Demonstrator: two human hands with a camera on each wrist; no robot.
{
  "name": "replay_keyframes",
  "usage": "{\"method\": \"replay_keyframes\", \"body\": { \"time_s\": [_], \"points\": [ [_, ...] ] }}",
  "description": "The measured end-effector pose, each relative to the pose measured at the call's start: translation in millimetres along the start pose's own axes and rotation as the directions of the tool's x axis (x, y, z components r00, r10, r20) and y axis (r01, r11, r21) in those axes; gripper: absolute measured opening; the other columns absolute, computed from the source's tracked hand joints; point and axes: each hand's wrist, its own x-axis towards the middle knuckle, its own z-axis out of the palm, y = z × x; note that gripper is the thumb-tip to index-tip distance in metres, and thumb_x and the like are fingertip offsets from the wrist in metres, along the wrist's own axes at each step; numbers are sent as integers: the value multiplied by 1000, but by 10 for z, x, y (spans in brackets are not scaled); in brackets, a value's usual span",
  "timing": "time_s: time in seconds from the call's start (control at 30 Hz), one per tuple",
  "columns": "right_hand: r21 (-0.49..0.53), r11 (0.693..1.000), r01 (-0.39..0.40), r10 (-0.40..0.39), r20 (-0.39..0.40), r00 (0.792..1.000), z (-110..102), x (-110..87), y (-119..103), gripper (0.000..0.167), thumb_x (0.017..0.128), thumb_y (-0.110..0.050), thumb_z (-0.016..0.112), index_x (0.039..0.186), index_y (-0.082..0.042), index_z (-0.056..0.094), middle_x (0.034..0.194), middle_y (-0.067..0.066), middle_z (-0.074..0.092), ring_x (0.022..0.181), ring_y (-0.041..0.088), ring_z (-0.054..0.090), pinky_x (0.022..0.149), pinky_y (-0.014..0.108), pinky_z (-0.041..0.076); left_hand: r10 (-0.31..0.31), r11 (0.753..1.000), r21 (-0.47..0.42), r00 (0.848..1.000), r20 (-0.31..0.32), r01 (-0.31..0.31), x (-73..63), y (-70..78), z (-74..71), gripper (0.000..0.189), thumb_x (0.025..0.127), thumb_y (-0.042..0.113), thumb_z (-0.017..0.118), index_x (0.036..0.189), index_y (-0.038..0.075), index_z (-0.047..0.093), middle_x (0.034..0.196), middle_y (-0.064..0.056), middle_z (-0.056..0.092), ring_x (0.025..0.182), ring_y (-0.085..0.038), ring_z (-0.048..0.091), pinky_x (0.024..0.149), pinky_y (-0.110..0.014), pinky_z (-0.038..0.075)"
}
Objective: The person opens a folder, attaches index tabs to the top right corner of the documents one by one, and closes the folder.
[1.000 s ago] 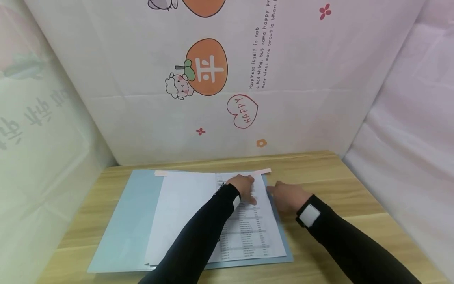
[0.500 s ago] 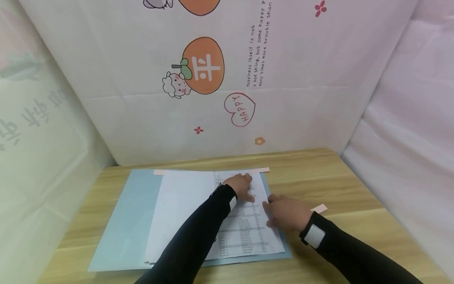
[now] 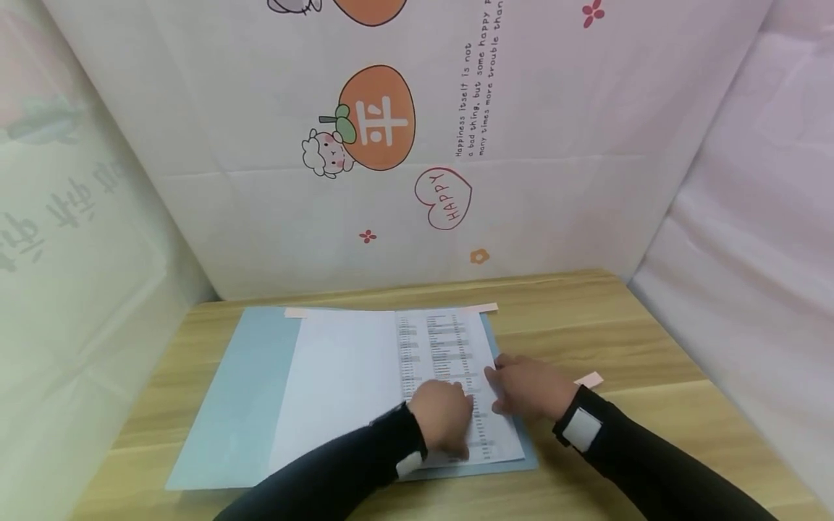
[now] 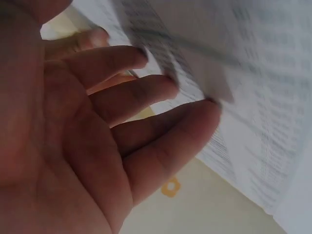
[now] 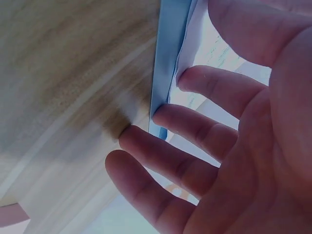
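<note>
A light blue folder (image 3: 215, 412) lies spread on the table, with white sheets (image 3: 339, 376) on top of it. Printed rows of text cover the right-hand page (image 3: 449, 354). My left hand (image 3: 439, 416) rests on the lower part of that page; in the left wrist view its fingers (image 4: 170, 146) are loosely extended, tips at the print. At the right edge of the sheets is my right hand (image 3: 531, 388). Its fingers (image 5: 200, 129) are spread, one tip at the paper's edge, another at the folder's border, others over the wood. Neither hand grips anything.
Pale pink strips (image 3: 482, 309) show along the far edge of the sheets. Another pink strip (image 3: 589, 380) lies on the wooden table (image 3: 573, 318) by the right wrist. Printed white cloth (image 3: 554, 202) stands behind the table, with more cloth at both sides.
My left hand has slid from the page's top toward its near edge. My right hand has come nearer along the paper's right edge, and the pink strip beside its wrist now shows.
</note>
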Motion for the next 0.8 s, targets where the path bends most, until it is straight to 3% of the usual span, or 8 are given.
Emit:
{"method": "replay_keyframes", "body": {
  "time_s": [0.13, 0.33, 0.4, 0.5, 0.63, 0.8],
  "points": [
    [-16, 1000, 25, -25, -16, 1000, -22, 4, 43, 59, 87, -36, 77, 136, -7, 61, 110, 6, 62, 84, 15, 56, 74, 35, 48, 11, 1000, 27, 999, -53, -10, -165, 113, 7, 63, 64, 63, 85, 105, 16, 75, 89, -1, 67, 71, -15, 60, 70, -32, 52],
    [89, 996, 10, -7, -30, 1000, -63, -17, 79, 64, 93, -21, 70, 147, 3, 44, 123, 17, 64, 78, 15, 55, 69, 35, 46, 55, 998, 16, 996, -67, -54, -210, 86, 9, 53, 67, 62, 83, 98, 19, 75, 81, 3, 64, 65, -13, 54, 64, -31, 49],
    [99, 995, 20, -17, -37, 999, -60, -24, 91, 62, 95, -17, 67, 147, 5, 42, 120, 17, 66, 74, 14, 54, 66, 34, 45, 74, 997, 14, 996, -55, -74, -209, 55, 0, 45, 71, 57, 80, 97, 20, 75, 86, 3, 67, 65, -13, 54, 64, -32, 49],
    [97, 995, 20, -17, -37, 999, -51, -31, 107, 60, 98, -14, 61, 149, 7, 37, 97, 10, 68, 64, 12, 52, 60, 31, 44, 94, 996, -7, 995, -33, -94, -205, 5, -8, 35, 74, 45, 75, 98, 20, 76, 99, 3, 71, 70, -14, 59, 66, -32, 50],
    [113, 994, 9, -7, -19, 1000, -48, -43, 116, 60, 98, -13, 60, 149, 8, 35, 73, -1, 56, 56, 13, 48, 53, 32, 41, 88, 995, -52, 996, -17, -89, -184, -32, 13, 31, 80, 36, 67, 104, 19, 76, 108, 2, 72, 73, -13, 62, 68, -31, 51],
    [84, 995, 51, -47, -45, 998, -57, -52, 121, 55, 98, -15, 62, 143, 10, 43, 77, 2, 60, 58, 13, 49, 54, 32, 43, 39, 993, -111, 998, -45, -44, -147, -46, 58, 35, 97, 37, 50, 114, 18, 74, 108, 3, 72, 77, -12, 62, 74, -31, 51]
  ]
}}
